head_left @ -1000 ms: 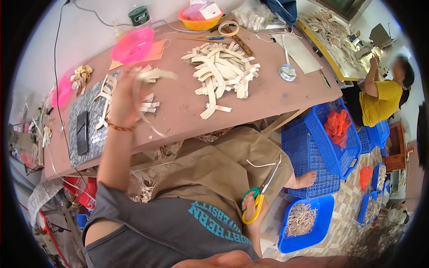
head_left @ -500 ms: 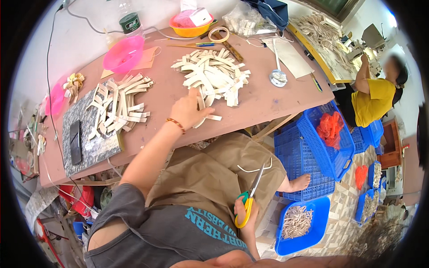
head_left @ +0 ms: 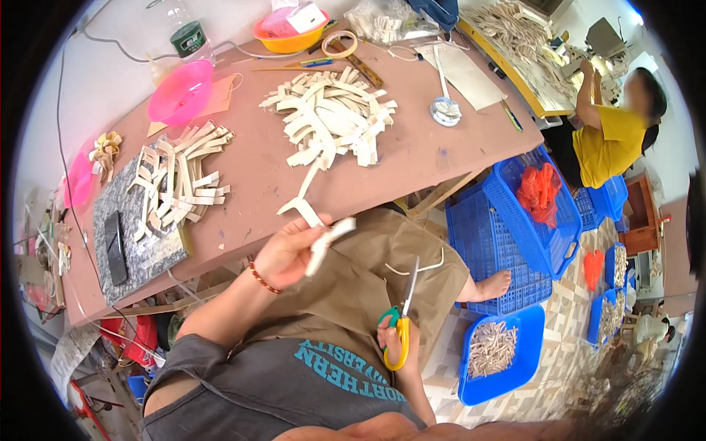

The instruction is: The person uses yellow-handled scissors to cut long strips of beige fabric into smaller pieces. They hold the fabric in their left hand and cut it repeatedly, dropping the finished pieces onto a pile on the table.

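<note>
My left hand pinches a chain of cream, leather-like strips over my lap, in front of the table's near edge. From my fingers the branching strips run up toward a heap of similar strips on the table. My right hand, low over my lap, grips scissors with yellow and green handles. Their blades point up and look closed. On the apron beside the blades lies a thin white curved strip. A second pile of strips rests on a speckled grey slab at the left.
On the brown table are a black phone, pink bowl, tape roll and small round tin. Blue crates and a blue basin holding short pieces stand at right. A person in yellow works beyond.
My left hand has drawn a chain of strips from the heap back over the table edge toward my lap. The scissors stay in my right hand, nearly unmoved.
</note>
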